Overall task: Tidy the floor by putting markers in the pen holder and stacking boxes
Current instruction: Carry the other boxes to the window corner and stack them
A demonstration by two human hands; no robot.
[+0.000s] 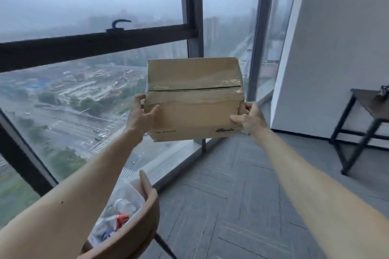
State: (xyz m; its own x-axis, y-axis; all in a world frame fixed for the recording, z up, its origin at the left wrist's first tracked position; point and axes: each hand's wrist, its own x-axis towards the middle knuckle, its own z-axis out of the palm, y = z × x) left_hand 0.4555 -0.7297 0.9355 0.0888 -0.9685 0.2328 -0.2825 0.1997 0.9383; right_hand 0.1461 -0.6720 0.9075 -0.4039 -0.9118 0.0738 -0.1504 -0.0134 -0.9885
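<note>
A brown taped cardboard box (194, 99) is held up in the air at arm's length in front of the window. My left hand (141, 116) grips its lower left side and my right hand (249, 120) grips its lower right side. The box is dented, with clear tape across its seam and a small printed logo near the bottom edge. No markers or pen holder are in view.
A tan chair (134, 231) stands at the lower left with a clear plastic bin (124, 210) of odds and ends on it. A dark side table (366, 124) stands at the right by the white wall. Floor-to-ceiling windows (84, 90) run along the left. Grey floor (231, 195) lies below.
</note>
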